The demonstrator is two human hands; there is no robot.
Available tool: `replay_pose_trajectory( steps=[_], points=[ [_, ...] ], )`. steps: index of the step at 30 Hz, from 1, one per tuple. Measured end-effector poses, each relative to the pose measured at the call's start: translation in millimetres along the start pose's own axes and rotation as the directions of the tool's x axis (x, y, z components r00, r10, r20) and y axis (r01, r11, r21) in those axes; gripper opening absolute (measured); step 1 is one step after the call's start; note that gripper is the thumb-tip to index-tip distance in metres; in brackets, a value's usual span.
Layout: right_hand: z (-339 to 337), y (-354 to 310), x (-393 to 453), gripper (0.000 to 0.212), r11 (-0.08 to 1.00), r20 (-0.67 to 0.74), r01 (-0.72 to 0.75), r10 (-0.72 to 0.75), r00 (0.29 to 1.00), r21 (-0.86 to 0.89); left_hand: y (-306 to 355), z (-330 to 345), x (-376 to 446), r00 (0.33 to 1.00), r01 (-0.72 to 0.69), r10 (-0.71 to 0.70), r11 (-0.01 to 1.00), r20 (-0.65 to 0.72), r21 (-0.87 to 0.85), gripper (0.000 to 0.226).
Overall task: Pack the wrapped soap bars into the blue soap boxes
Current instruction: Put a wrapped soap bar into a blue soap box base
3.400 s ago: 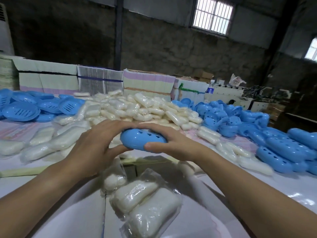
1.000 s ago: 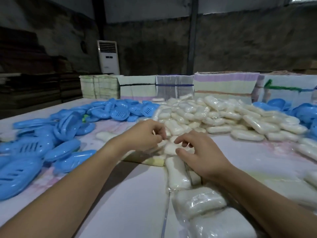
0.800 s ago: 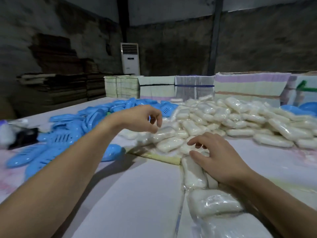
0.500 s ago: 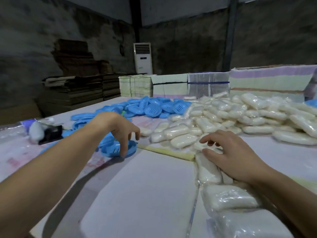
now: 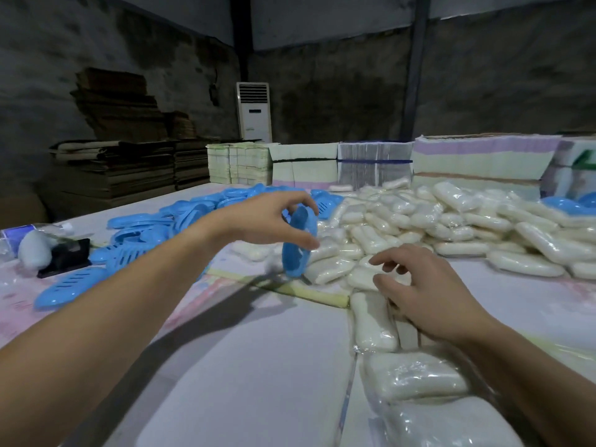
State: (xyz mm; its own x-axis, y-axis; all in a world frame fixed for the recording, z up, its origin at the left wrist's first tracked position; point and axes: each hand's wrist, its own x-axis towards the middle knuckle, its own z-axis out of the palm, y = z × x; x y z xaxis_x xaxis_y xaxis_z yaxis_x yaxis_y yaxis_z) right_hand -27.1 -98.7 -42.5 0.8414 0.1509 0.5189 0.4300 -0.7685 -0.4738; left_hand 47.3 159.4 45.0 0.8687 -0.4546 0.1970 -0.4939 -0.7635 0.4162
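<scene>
Now: blue box half lifted above the soap pile

Midway across a white bench, the left hand pinches a blue box half between thumb and curled fingers, holding it on edge just above the bench. Loose blue halves lie to the left. The right hand hovers over wrapped soap bars, fingers loosely bent and gripping nothing; whether it touches the bar beneath cannot be told. Paper stacks line the far edge.
</scene>
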Motion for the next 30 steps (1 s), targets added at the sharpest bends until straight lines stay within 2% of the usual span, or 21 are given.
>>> replay_pose_trajectory(
  steps=[2, 4, 7, 11, 12, 13, 15, 17, 19, 25, 28, 30],
  points=[
    [-3, 3, 1, 0.018, 0.994, -0.100, -0.045, 0.055, 0.993, 0.104, 20, 15, 9, 0.996, -0.063, 0.044, 0.965, -0.081, -0.255, 0.035],
    [-7, 6, 2, 0.018, 0.967, -0.159, -0.096, 0.136, 0.978, 0.237, 40, 36, 20, 0.992, -0.090, 0.040, 0.878, -0.117, -0.470, 0.039],
    [-15, 13, 2, 0.020, 0.927, -0.186, -0.168, 0.240, 0.953, 0.335, 63, 68, 35, 0.996, -0.074, 0.028, 0.808, -0.088, -0.585, 0.039],
    [-30, 26, 3, 0.014, 0.955, -0.266, -0.214, 0.264, 0.927, 0.205, 77, 103, 44, 0.999, 0.033, -0.051, 0.702, -0.004, -0.712, 0.037],
    [-33, 29, 2, 0.016, 0.956, -0.275, -0.242, 0.280, 0.920, 0.164, 76, 112, 43, 0.998, 0.024, -0.054, 0.697, -0.019, -0.717, 0.035],
    [-36, 31, 3, 0.017, 0.953, -0.272, -0.273, 0.300, 0.914, 0.131, 74, 119, 40, 0.997, -0.031, -0.024, 0.750, -0.074, -0.660, 0.029],
    [-41, 35, 3, 0.022, 0.944, -0.261, -0.318, 0.331, 0.907, 0.089, 69, 125, 32, 0.981, -0.179, 0.126, 0.886, -0.149, -0.427, 0.024],
    [-45, 36, 3, 0.022, 0.935, -0.230, -0.348, 0.355, 0.906, 0.071, 65, 124, 24, 0.956, -0.287, 0.258, 0.921, -0.139, -0.262, 0.056],
    [-51, 37, 4, 0.016, 0.918, -0.171, -0.384, 0.396, 0.902, 0.098, 64, 125, 21, 0.934, -0.353, 0.336, 0.919, -0.120, -0.178, 0.073],
    [-63, 45, -1, 0.016, 0.872, -0.016, -0.481, 0.484, 0.875, 0.093, 70, 135, 20, 0.925, -0.380, 0.362, 0.872, -0.117, -0.310, 0.072],
    [-74, 45, -4, 0.015, 0.835, 0.089, -0.537, 0.529, 0.844, 0.121, 70, 137, 22, 0.939, -0.342, 0.336, 0.877, -0.078, -0.339, 0.077],
    [-81, 54, -4, 0.014, 0.832, 0.064, -0.539, 0.536, 0.842, 0.126, 70, 138, 22, 0.944, -0.319, 0.327, 0.891, -0.031, -0.323, 0.079]
  ],
)
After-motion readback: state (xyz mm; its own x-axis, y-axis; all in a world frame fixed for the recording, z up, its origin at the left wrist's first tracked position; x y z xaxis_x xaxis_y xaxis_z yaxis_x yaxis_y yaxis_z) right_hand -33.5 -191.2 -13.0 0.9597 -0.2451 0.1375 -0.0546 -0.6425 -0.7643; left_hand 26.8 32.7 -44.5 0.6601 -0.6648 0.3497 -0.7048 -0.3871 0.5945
